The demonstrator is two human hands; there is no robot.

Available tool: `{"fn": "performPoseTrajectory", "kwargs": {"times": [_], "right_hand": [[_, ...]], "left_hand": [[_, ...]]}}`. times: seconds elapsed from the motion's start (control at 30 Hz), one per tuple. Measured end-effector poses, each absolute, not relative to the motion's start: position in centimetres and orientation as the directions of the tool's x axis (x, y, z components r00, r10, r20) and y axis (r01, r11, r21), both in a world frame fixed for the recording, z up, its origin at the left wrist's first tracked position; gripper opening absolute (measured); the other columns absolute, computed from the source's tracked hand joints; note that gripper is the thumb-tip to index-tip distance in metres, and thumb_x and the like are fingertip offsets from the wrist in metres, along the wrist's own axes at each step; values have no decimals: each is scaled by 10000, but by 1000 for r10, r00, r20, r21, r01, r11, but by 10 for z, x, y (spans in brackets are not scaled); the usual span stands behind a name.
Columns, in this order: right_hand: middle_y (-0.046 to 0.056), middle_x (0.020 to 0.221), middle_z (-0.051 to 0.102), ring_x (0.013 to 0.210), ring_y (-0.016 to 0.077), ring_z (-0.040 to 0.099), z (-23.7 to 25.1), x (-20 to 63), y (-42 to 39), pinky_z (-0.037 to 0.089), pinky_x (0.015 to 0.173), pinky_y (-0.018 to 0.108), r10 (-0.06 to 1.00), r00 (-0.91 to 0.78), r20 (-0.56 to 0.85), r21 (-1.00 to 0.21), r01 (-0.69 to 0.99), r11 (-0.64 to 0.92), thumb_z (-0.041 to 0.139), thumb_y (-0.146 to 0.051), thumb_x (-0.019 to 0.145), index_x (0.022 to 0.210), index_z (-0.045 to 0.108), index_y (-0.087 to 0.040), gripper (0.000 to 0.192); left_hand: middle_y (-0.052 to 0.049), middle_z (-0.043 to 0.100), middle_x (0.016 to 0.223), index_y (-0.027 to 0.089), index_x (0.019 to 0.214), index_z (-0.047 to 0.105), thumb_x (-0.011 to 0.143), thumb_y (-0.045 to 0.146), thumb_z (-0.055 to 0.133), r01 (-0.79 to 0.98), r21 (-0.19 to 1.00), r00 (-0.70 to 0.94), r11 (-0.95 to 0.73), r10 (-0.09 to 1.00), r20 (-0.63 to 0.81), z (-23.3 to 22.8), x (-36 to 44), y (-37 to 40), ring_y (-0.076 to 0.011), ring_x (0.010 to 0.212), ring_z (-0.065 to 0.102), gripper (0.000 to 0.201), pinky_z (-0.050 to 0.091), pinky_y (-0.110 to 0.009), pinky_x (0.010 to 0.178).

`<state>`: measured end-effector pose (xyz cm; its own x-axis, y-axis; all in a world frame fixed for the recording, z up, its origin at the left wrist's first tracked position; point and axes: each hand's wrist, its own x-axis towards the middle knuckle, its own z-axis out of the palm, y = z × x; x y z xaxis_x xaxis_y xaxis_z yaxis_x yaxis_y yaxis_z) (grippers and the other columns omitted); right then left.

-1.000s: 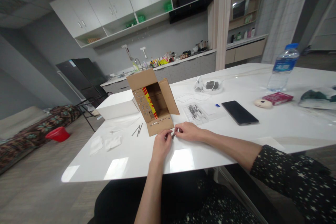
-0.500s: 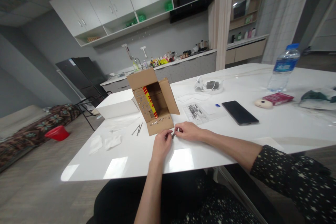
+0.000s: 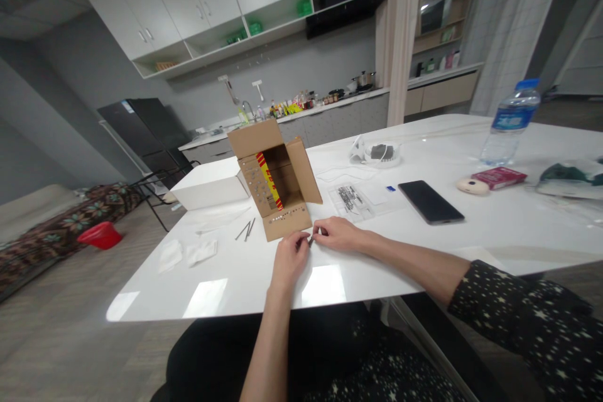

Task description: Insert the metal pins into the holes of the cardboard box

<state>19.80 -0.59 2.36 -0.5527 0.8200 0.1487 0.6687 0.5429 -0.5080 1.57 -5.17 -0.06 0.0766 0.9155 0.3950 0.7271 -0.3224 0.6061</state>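
My left hand (image 3: 290, 256) rests on the white table (image 3: 245, 289) with thumb and fingers pinched together. Facing it, my right hand (image 3: 338, 234) is pinched too, its fingertips almost meeting the left ones. A tiny dark piece (image 3: 310, 240) shows between the fingertips, too small to name. Just beyond my hands stands an open cardboard box (image 3: 277, 183) on its side, with small shiny bits on its flaps. A clear plastic case (image 3: 352, 202) of small metal pieces lies past my right hand. Thin metal rods (image 3: 245, 229) lie left of the box.
A black phone (image 3: 430, 202), a water bottle (image 3: 509, 122) and a pink packet (image 3: 500, 177) are on the right. Crumpled tissues (image 3: 201, 252) and a white box (image 3: 207, 183) are on the left. A coiled white cable (image 3: 387, 154) lies at the back.
The view has shifted very slightly. Both hands keep their pinched pose at the same spot, and the objects on the table have not moved.
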Motion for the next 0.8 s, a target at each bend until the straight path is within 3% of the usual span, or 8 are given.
{"fn": "performPoseTrajectory", "kwargs": {"times": [0.63,0.8], "right_hand": [[20,799,700,695,154,581,21,198,-4,332,610,238,815,-556,165,-523,651,550,530,-336,853,949,705,-226,228],[22,805,704,705,162,593,22,199,-6,341,621,243,815,-553,173,-519,652,553,528,-332,854,949,710,-225,231]], "left_hand": [[-53,739,953,200,926,720,840,180,505,723,613,70,-318,917,392,1,17,-54,-181,868,662,232,505,-318,823],[-70,739,956,189,990,706,874,211,491,680,669,32,-301,923,383,3,18,-56,-185,869,672,245,517,-318,805]]}}
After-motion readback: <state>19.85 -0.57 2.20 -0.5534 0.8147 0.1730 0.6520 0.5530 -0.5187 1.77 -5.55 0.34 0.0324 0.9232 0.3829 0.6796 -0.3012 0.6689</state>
